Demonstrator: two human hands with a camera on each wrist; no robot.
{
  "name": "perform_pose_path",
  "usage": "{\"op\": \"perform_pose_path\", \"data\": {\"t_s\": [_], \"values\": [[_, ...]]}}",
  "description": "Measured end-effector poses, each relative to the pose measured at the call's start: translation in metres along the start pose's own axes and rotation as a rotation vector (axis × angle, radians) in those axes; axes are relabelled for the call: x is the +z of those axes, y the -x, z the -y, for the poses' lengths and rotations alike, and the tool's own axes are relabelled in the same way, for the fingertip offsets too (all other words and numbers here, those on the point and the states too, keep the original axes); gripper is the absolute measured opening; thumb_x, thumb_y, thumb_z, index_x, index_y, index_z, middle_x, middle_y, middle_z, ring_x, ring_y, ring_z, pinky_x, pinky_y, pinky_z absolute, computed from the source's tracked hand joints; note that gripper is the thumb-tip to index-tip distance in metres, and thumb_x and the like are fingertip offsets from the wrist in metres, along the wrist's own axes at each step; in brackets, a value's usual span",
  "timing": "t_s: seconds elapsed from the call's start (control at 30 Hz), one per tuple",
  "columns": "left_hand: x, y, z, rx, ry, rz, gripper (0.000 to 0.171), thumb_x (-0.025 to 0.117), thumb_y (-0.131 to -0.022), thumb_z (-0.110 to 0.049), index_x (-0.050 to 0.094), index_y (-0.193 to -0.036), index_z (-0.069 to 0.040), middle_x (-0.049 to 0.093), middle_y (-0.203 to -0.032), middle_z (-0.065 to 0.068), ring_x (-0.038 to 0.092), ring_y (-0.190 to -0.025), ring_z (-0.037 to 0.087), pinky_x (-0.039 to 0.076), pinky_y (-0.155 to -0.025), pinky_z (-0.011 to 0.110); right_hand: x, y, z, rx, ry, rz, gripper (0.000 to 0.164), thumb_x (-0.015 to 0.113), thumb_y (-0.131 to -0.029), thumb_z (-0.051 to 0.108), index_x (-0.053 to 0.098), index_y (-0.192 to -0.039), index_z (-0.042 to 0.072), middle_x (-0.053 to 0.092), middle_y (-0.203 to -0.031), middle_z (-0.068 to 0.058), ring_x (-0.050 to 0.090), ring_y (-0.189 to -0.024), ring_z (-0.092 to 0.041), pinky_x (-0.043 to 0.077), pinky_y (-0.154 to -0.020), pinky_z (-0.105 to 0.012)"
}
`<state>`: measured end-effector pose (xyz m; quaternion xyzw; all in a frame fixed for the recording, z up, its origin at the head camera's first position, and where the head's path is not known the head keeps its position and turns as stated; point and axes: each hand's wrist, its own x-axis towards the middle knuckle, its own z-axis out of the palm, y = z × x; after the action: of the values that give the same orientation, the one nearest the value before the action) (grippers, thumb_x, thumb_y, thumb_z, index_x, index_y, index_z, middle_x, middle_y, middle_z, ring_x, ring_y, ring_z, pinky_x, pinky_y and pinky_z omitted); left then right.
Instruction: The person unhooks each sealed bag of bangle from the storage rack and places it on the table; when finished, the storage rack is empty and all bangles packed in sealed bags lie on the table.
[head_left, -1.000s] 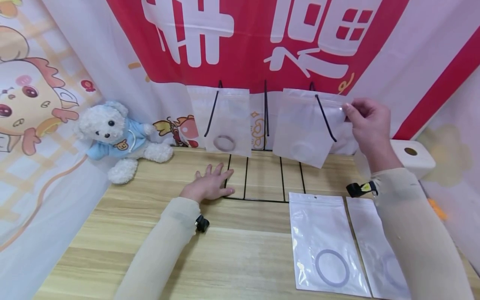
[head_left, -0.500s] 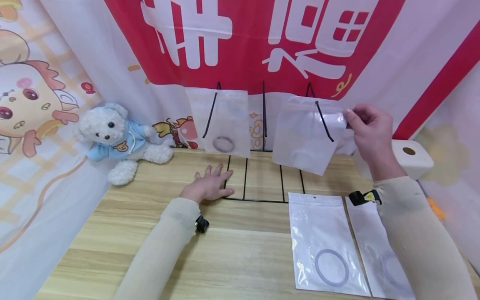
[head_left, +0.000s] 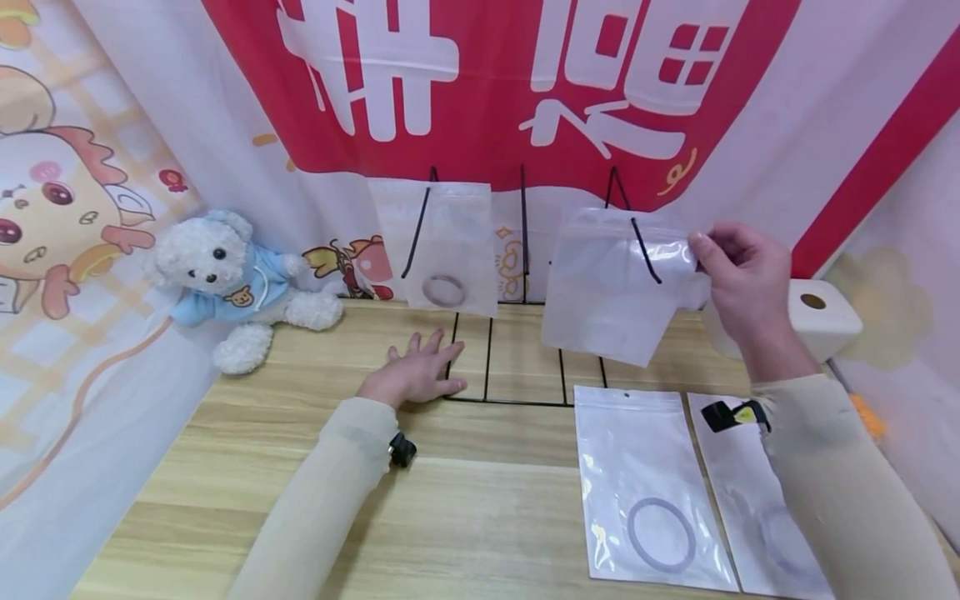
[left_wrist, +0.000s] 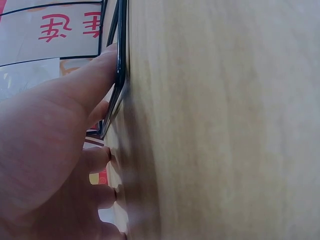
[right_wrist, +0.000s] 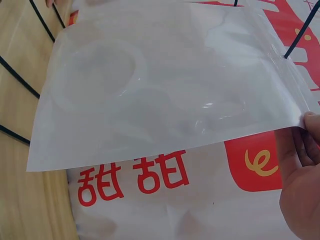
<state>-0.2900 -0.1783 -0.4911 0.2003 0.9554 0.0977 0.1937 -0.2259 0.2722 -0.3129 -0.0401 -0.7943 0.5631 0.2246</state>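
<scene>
In the head view a frosted white zip bag (head_left: 600, 283) hangs on the right hook (head_left: 646, 252) of a black wire rack (head_left: 488, 358). My right hand (head_left: 750, 287) pinches the bag's upper right corner between thumb and finger. Through the same bag (right_wrist: 165, 95), the right wrist view shows a faint pale ring. My left hand (head_left: 416, 368) has its fingers spread at the left side of the rack's base. Its thumb touches the black wire (left_wrist: 121, 45) in the left wrist view, and the other fingertips meet the wooden table (left_wrist: 210, 125).
A second bag (head_left: 457, 242) with a ring inside hangs on the left hook. Two flat bags lie at the front right, the nearer-to-centre one (head_left: 645, 467) showing a lilac ring. A white teddy bear (head_left: 202, 258) sits left; a white box (head_left: 828, 321) stands right.
My right hand has drawn the pinched bag a little along the hook toward its tip, so the bag hangs lower in view. My left hand has stayed in place.
</scene>
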Motion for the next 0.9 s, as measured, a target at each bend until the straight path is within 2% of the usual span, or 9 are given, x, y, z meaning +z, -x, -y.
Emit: {"op": "perform_pose_path", "data": {"t_s": [0.07, 0.2, 0.3, 0.4, 0.53, 0.57, 0.63, 0.9], "values": [[-0.002, 0.002, -0.002, 0.003, 0.006, -0.002, 0.097, 0.044, -0.095, -0.089, 0.017, -0.174, -0.04, 0.0, -0.184, 0.015, 0.001, -0.163, 0.061, 0.005, -0.117, 0.092, -0.001, 0.003, -0.001, -0.005, 0.008, -0.01, 0.037, 0.073, -0.102, 0.039, 0.076, -0.131, 0.016, 0.073, -0.106, 0.015, 0.07, -0.099, -0.006, 0.056, -0.086, -0.008], [-0.013, 0.015, -0.016, -0.005, 0.033, 0.01, 0.09, 0.052, -0.101, -0.076, 0.021, -0.174, -0.033, 0.001, -0.183, 0.018, 0.001, -0.163, 0.062, 0.004, -0.117, 0.092, -0.005, 0.009, -0.004, 0.0, -0.001, -0.018, 0.038, 0.074, -0.102, 0.038, 0.076, -0.132, 0.014, 0.074, -0.106, 0.015, 0.071, -0.098, -0.005, 0.057, -0.085, -0.008], [-0.019, 0.022, -0.023, -0.006, 0.035, 0.015, 0.089, 0.054, -0.103, -0.073, 0.022, -0.174, -0.031, 0.002, -0.183, 0.019, 0.002, -0.162, 0.062, 0.004, -0.118, 0.091, -0.008, 0.013, -0.005, 0.003, -0.014, -0.016, 0.039, 0.074, -0.102, 0.036, 0.076, -0.134, 0.013, 0.074, -0.105, 0.014, 0.071, -0.096, -0.005, 0.058, -0.084, -0.009], [-0.016, 0.021, -0.021, 0.008, 0.021, -0.005, 0.088, 0.052, -0.103, -0.073, 0.022, -0.174, -0.031, 0.003, -0.182, 0.021, 0.004, -0.161, 0.064, 0.006, -0.117, 0.092, -0.01, 0.016, -0.005, -0.008, -0.026, -0.011, 0.039, 0.074, -0.102, 0.035, 0.076, -0.133, 0.012, 0.074, -0.104, 0.012, 0.071, -0.095, -0.006, 0.058, -0.084, -0.009], [-0.008, 0.012, -0.013, 0.002, 0.006, -0.008, 0.09, 0.05, -0.102, -0.077, 0.021, -0.174, -0.034, 0.001, -0.183, 0.018, 0.003, -0.162, 0.063, 0.006, -0.118, 0.092, -0.012, 0.021, -0.006, -0.019, -0.04, -0.002, 0.038, 0.074, -0.102, 0.034, 0.076, -0.133, 0.013, 0.074, -0.105, 0.011, 0.071, -0.095, -0.007, 0.058, -0.084, -0.009], [-0.011, 0.014, -0.015, -0.009, 0.008, 0.005, 0.089, 0.052, -0.102, -0.075, 0.021, -0.174, -0.033, 0.002, -0.183, 0.017, 0.002, -0.163, 0.061, 0.006, -0.119, 0.091, -0.013, 0.023, -0.006, -0.017, -0.04, 0.0, 0.038, 0.074, -0.102, 0.034, 0.076, -0.134, 0.013, 0.074, -0.105, 0.011, 0.071, -0.096, -0.008, 0.058, -0.084, -0.009], [-0.006, 0.008, -0.01, -0.004, 0.01, 0.001, 0.091, 0.052, -0.1, -0.078, 0.021, -0.174, -0.034, 0.003, -0.183, 0.017, 0.002, -0.163, 0.062, 0.005, -0.117, 0.093, -0.013, 0.026, -0.006, -0.017, -0.021, -0.002, 0.038, 0.073, -0.103, 0.035, 0.075, -0.134, 0.014, 0.073, -0.106, 0.011, 0.07, -0.096, -0.008, 0.058, -0.085, -0.009], [-0.012, 0.014, -0.015, -0.004, 0.044, 0.013, 0.09, 0.052, -0.101, -0.076, 0.021, -0.174, -0.035, 0.001, -0.184, 0.016, 0.001, -0.163, 0.061, 0.005, -0.117, 0.093, -0.013, 0.038, -0.004, -0.026, 0.034, -0.027, 0.041, 0.073, -0.102, 0.039, 0.075, -0.135, 0.014, 0.074, -0.109, 0.015, 0.071, -0.098, -0.008, 0.057, -0.091, -0.01]]}}
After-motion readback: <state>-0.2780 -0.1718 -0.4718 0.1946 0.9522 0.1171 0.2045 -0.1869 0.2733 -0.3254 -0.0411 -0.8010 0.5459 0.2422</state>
